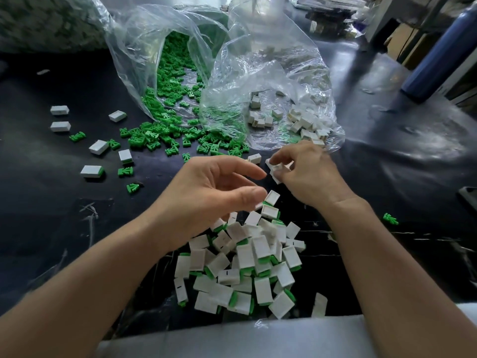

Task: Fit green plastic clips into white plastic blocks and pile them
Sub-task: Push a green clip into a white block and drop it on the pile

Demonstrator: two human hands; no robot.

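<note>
Pinching white blocks (pixel 274 169) in its fingers (pixel 282 156), likely for the next fit, the right hand (pixel 309 174) sits just beyond the left hand (pixel 214 189), whose loosely parted fingers (pixel 247 169) hold nothing above the finished pile (pixel 247 267), green clips (pixel 165 135) strewn across the desk (pixel 51 228).

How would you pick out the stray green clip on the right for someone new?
On the dark table, find the right hand and follow its forearm back. Right of that forearm lies one green clip, alone on bare tabletop; the other loose clips crowd the clear bag on the left.
</note>
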